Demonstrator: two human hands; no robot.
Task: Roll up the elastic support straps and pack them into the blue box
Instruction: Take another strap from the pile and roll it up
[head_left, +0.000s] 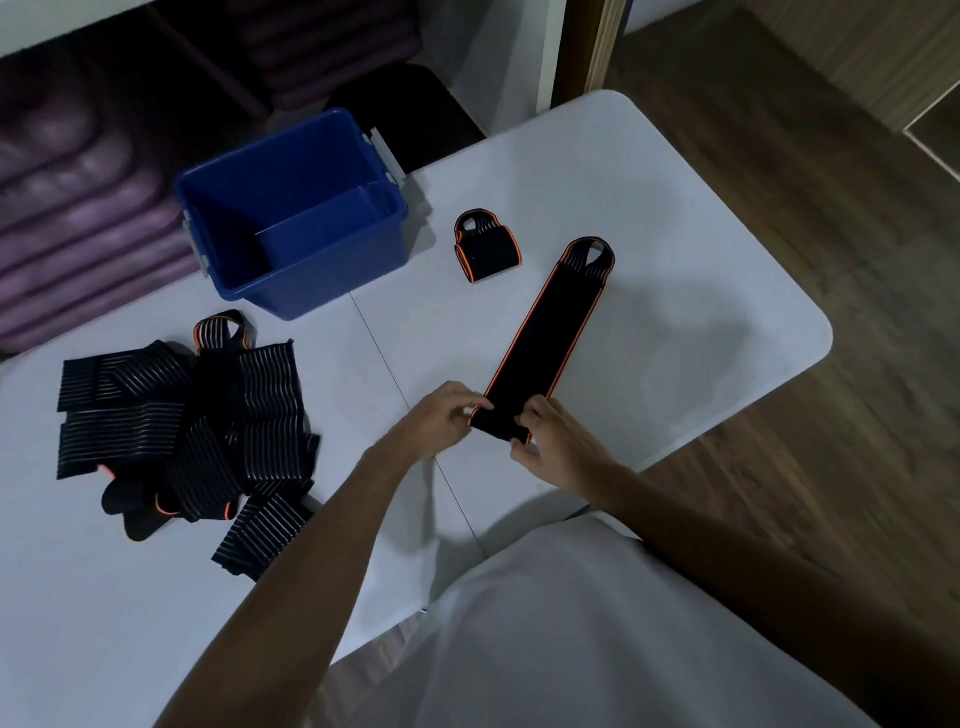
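Wood flooring runs along the right of the white bench (675, 197), and dim shelving with purple folded things sits behind it on the left. On the bench I see the blue box (244, 218), open-topped, standing at the far left side; what I can see of its inside holds no strap.

Both hands are working the near end of one long strap (545, 332), which lies flat and stretched out, its looped end pointing away toward the far right. My left hand (441, 415) pinches the left edge of that near end, and my right hand (550, 441) pinches the right edge, fingers curled onto the fabric. The end looks turned over once or twice, so I judge the roll has only just begun.

One rolled strap (485, 247) sits between the box and the long strap, apart from both and not yet packed. A loose pile of straps (182, 431) lies on the left, near the box's front, all unrolled as far as I can tell.

So I reckon the task is early: one roll finished, one started, nothing visibly boxed, and the whole pile left.
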